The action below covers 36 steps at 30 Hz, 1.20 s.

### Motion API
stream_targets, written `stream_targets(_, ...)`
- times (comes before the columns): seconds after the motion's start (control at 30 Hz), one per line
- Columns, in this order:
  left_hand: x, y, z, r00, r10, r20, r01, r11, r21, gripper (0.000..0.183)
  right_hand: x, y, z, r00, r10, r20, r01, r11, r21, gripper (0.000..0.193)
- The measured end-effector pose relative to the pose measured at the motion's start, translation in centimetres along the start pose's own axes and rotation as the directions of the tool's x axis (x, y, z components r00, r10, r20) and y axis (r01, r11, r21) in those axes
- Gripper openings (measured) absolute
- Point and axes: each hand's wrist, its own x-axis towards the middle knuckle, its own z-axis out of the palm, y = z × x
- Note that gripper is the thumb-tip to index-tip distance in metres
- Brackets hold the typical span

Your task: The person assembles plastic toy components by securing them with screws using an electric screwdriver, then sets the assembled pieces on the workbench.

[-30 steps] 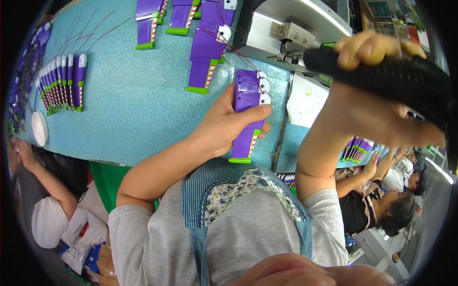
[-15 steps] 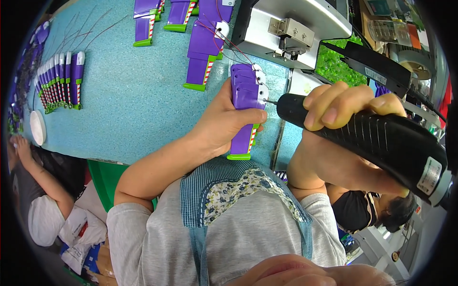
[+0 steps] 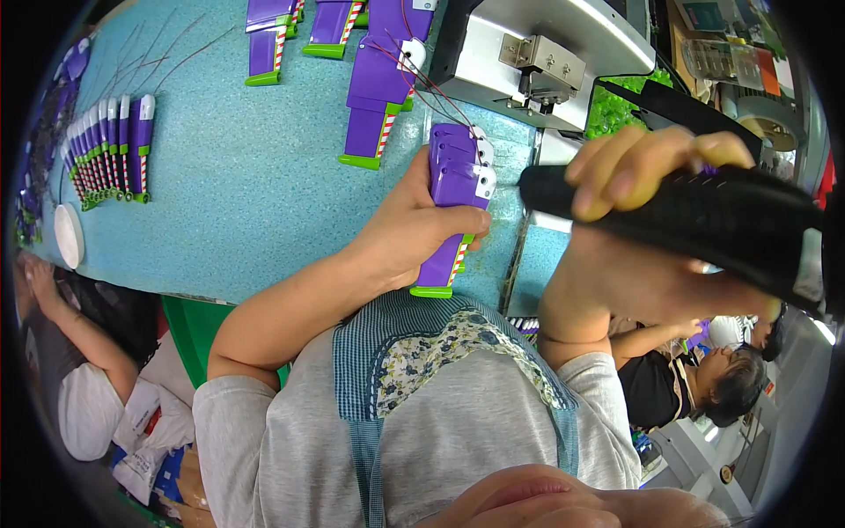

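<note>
My left hand [image 3: 409,220] is closed around a purple toy wing piece [image 3: 455,180] with white joints, a red-and-white striped edge and a green tip. Thin red and dark wires trail from its top. Wrapped in my right hand [image 3: 651,202] is a black electric screwdriver [image 3: 704,220], blurred by motion. Its bit points left at the white joint, with a small gap between them. Just beyond my left hand lies another purple wing piece [image 3: 365,132] with a green tip.
Several slim purple pieces [image 3: 114,145] stand in a row at the left of the blue table [image 3: 238,202], near a white disc [image 3: 69,236]. A silver metal machine [image 3: 563,53] stands at the back right. Other people [image 3: 92,396] sit at both sides.
My right hand and the screwdriver have drawn back slightly right, and the bit has come away from the joint. The held wing piece has tilted a little.
</note>
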Motion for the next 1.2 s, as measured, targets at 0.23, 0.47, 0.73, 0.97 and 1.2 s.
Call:
stream_targets(0.23,-0.5,-0.3,0.7,0.999,0.013,0.05,-0.02,0.99,0.141,0.067,4.7,1.3,-4.2,0.981,-0.133,0.144,0.123,0.989,0.082,0.104)
stream_targets(0.47,-0.6,-0.9,0.4,0.997,0.014,0.077,-0.027,0.984,0.174,0.066,0.4,-0.1,0.6,1.0,-0.024,-0.018,0.025,0.999,0.045,0.099)
stream_targets(0.73,-0.6,-0.6,0.6,0.99,-0.028,0.139,0.0,0.981,0.195,0.067,-1.1,2.2,0.7,0.996,-0.067,-0.058,0.07,0.996,0.058,0.096)
stream_targets(0.97,-0.7,-0.3,0.6,0.991,-0.007,0.133,-0.022,0.976,0.216,0.066,-1.2,2.5,0.6,0.995,-0.076,-0.068,0.079,0.996,0.038,0.096)
stream_targets(1.2,-1.0,-0.1,0.8,0.999,0.008,0.046,-0.019,0.973,0.228,0.062,3.2,0.4,-0.7,0.986,-0.152,-0.074,0.157,0.985,0.068,0.096)
